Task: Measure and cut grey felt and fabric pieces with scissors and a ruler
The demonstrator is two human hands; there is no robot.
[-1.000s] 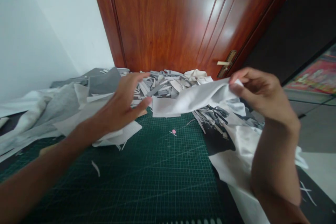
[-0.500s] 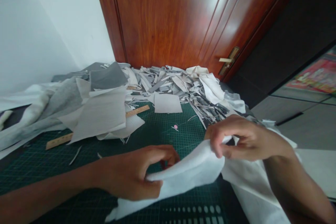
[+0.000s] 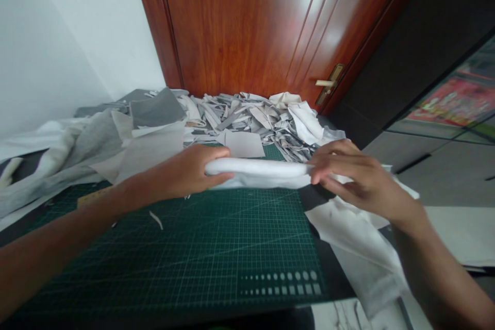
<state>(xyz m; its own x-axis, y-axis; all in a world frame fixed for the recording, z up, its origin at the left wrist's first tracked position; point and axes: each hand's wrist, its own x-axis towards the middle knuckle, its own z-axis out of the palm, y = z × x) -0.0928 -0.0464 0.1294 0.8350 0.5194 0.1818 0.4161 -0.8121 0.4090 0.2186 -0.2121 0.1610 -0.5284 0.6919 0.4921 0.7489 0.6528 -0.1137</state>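
A white piece of cloth [image 3: 259, 168] is stretched level between my two hands over the green cutting mat [image 3: 232, 242]. Its upper edge is rounded like a fold, and a flap hangs below it. My left hand [image 3: 199, 170] pinches the left end, thumb underneath and fingers on top. At the other end, my right hand [image 3: 348, 178] grips the cloth between thumb and fingertips. Just beyond the cloth lies a flat, pale rectangular piece [image 3: 244, 143], its near edge close behind the cloth.
Many grey and white scraps [image 3: 240, 116] are heaped along the door [image 3: 240, 26]. Larger pale sheets [image 3: 150, 152] lie at left, partly over a wooden ruler [image 3: 91, 198]. White cloth [image 3: 359, 232] hangs off the right edge. A thin offcut [image 3: 157, 220] rests on the mat.
Both hands have lifted the white cloth up and away from me, over the mat's far part. The cloth has gone from slanted and loose to straight and level.
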